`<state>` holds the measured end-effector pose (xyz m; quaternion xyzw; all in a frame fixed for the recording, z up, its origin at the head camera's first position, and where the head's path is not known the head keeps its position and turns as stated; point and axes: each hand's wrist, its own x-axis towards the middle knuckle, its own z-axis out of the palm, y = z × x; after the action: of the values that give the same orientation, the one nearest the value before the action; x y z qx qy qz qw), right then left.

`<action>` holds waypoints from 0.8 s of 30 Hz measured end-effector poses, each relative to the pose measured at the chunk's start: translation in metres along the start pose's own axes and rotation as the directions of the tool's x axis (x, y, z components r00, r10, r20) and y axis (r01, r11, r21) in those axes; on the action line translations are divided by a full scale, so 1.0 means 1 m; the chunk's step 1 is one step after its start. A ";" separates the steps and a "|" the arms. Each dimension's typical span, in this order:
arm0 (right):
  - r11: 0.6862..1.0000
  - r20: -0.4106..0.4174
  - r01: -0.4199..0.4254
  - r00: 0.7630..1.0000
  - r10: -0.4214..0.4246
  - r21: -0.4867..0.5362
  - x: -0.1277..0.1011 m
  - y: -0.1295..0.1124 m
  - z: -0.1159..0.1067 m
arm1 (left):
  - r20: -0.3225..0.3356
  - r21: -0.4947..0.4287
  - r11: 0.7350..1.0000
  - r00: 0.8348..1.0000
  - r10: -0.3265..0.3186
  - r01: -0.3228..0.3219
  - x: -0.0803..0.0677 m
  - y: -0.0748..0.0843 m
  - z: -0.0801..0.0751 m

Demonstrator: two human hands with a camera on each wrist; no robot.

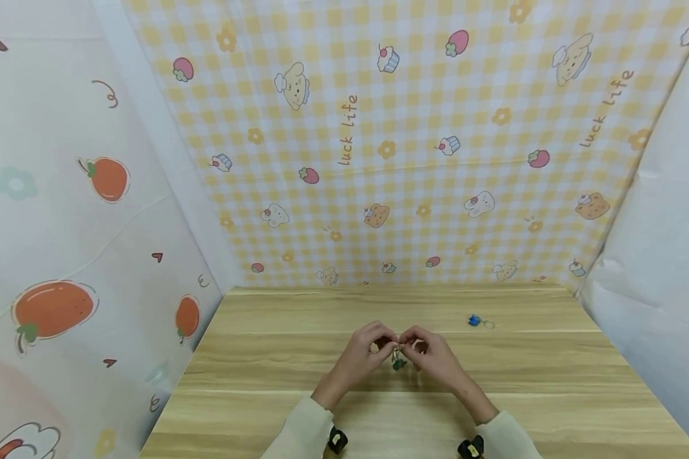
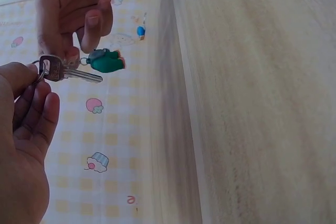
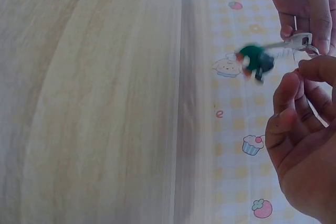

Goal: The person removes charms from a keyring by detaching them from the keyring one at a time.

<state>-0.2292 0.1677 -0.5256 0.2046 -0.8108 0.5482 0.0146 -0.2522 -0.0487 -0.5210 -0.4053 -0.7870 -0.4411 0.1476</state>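
Observation:
My left hand (image 1: 358,356) and right hand (image 1: 439,363) meet over the middle of the table. In the left wrist view, the left thumb and fingers pinch a metal key ring (image 2: 40,73) at the head of a silver key (image 2: 83,75). Beside the key hangs a small green figure charm (image 2: 107,61), blurred in the right wrist view. Right thumb and fingertips pinch at the ring close to the left fingertips; exactly which part they hold is hidden. Both the key and the charm are held above the tabletop.
A blue charm (image 1: 474,320) with its own ring (image 1: 489,324) lies on the wooden table (image 1: 298,312), beyond my right hand. A yellow checked cloth (image 1: 413,127) hangs behind the table. Pale sheets hang at the left (image 1: 51,229) and right (image 1: 660,255).

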 end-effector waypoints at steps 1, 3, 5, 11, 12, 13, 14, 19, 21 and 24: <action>1.000 0.001 0.015 1.000 -0.015 0.005 0.000 0.000 0.000 | -0.001 -0.002 1.000 1.000 -0.007 0.007 0.000 0.000 0.000; 0.999 0.000 0.039 0.999 -0.039 0.014 0.000 0.000 0.001 | -0.010 -0.003 1.000 1.000 -0.005 0.005 -0.001 0.000 0.001; 0.998 -0.009 0.066 0.998 -0.065 0.007 0.001 0.001 0.002 | -0.018 -0.006 1.000 1.000 0.000 0.000 -0.001 0.000 0.001; 0.990 -0.044 0.137 0.989 -0.138 -0.039 0.001 0.006 0.002 | -0.020 -0.014 1.000 1.000 -0.015 0.014 -0.001 0.001 0.001; 0.988 -0.049 0.145 0.988 -0.147 -0.049 0.001 0.006 0.002 | -0.018 -0.015 1.000 1.000 -0.020 0.020 -0.002 0.001 0.001; 0.986 -0.054 0.156 0.986 -0.159 -0.060 0.001 0.007 0.002 | -0.015 -0.015 1.000 1.000 -0.026 0.026 -0.002 0.000 0.001; 0.984 -0.056 0.165 0.984 -0.169 -0.069 0.001 0.008 0.002 | -0.011 -0.015 0.999 0.999 -0.030 0.030 -0.002 0.000 0.001; 0.982 -0.064 0.169 0.982 -0.175 -0.086 0.000 0.009 0.002 | 0.001 -0.031 0.999 0.999 -0.038 0.038 -0.001 -0.001 0.001; 0.987 -0.079 0.140 0.986 -0.146 -0.084 0.000 0.009 0.002 | -0.001 -0.039 0.999 1.000 -0.030 0.030 0.000 -0.001 0.000; 0.993 -0.104 0.089 0.990 -0.097 -0.071 0.000 0.008 0.002 | -0.010 -0.044 0.999 1.000 -0.015 0.014 0.001 0.000 0.000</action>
<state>-0.2319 0.1686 -0.5335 0.2120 -0.8162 0.5298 0.0904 -0.2523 -0.0482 -0.5206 -0.4005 -0.7791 -0.4617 0.1395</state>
